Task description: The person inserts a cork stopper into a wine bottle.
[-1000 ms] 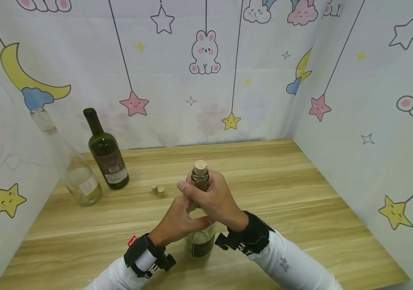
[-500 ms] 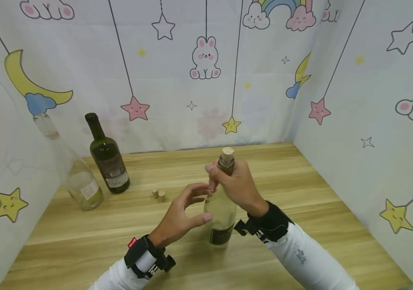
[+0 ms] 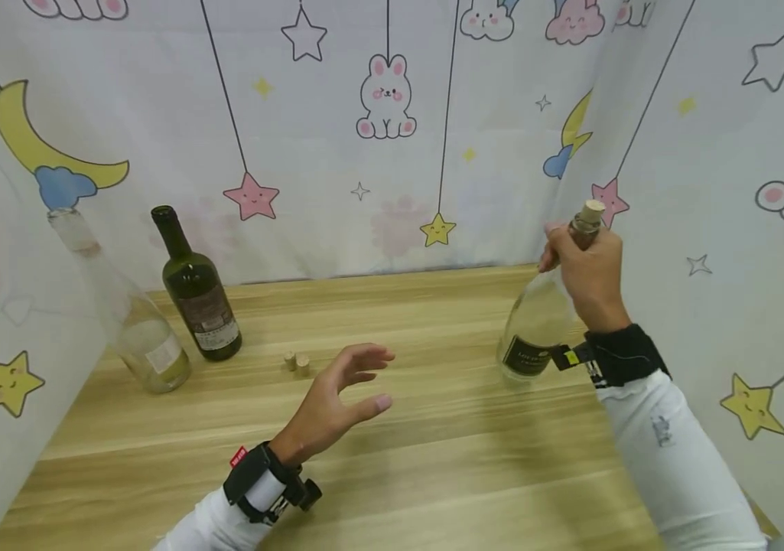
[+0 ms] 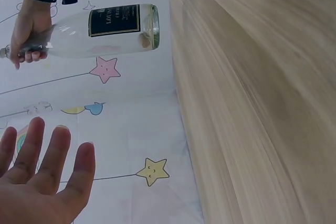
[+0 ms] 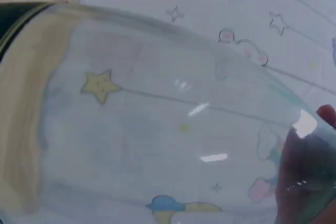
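My right hand [image 3: 587, 268] grips a clear glass bottle [image 3: 536, 325] round its neck, at the right side of the table. A cork [image 3: 594, 210] sits in its mouth, and a black label [image 3: 528, 357] wraps its lower body. In the left wrist view the bottle [image 4: 105, 30] hangs clear of the tabletop, its base towards the wood. The right wrist view is filled by its see-through shoulder [image 5: 157, 103]. Over the middle of the table my left hand [image 3: 336, 398] is held with fingers spread and nothing in it; the left wrist view shows its fingers [image 4: 55, 153] apart.
At the back left stand a dark green bottle [image 3: 202, 306] and a tall clear bottle [image 3: 147, 337] with a pale label. Two small corks [image 3: 303, 365] lie right of them on the wooden table [image 3: 419, 467]. Patterned cloth walls [image 3: 336, 153] close off the back and sides.
My right hand has carried the corked bottle from the front middle to the right and back. My left hand, at first on the bottle with the right, has let go and stayed near its place.
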Demonstrator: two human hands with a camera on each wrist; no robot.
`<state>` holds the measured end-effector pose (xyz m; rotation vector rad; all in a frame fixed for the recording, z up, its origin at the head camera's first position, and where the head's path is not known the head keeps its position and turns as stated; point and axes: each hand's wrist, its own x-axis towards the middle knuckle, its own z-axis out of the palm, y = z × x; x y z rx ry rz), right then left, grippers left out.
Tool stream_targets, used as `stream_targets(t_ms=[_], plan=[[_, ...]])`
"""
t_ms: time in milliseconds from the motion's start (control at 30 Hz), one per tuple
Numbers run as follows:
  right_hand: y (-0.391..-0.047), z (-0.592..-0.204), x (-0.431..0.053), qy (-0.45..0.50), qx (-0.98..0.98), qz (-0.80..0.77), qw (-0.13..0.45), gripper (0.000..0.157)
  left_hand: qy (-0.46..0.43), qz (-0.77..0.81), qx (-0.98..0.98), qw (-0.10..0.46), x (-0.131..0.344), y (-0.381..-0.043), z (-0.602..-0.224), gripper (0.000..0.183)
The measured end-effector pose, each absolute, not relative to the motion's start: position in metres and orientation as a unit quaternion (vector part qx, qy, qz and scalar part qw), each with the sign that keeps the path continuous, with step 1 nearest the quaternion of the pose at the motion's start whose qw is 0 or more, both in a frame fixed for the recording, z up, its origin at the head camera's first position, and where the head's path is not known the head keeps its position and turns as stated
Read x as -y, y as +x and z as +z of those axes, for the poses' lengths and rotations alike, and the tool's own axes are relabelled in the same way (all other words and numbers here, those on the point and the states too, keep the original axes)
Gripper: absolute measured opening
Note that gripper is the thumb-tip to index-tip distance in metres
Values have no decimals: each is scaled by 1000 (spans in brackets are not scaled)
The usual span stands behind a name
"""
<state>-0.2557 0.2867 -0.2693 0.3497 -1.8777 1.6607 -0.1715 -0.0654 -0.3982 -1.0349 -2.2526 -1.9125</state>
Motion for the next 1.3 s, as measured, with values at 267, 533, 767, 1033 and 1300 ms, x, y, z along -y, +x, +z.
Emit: stream_targets(t_ms=[267, 533, 767, 1033, 1300], plan=[[-288, -262, -358, 26, 694, 652, 305, 17, -323, -619, 716, 1, 69, -176, -395, 57], [-299, -276, -398, -53, 687, 653, 313, 17, -314, -625, 714, 2, 71, -177, -397, 54], [-304, -283, -423, -103, 660, 666, 331, 17, -312, -628, 713, 3, 70, -177, -398, 53], [-306, -292, -435, -115, 646, 676, 334, 19, -308, -626, 717, 3, 69, -177, -402, 50], [-309, -290, -439, -121, 670, 653, 331, 17, -306, -621, 722, -6, 66, -175, -403, 51]])
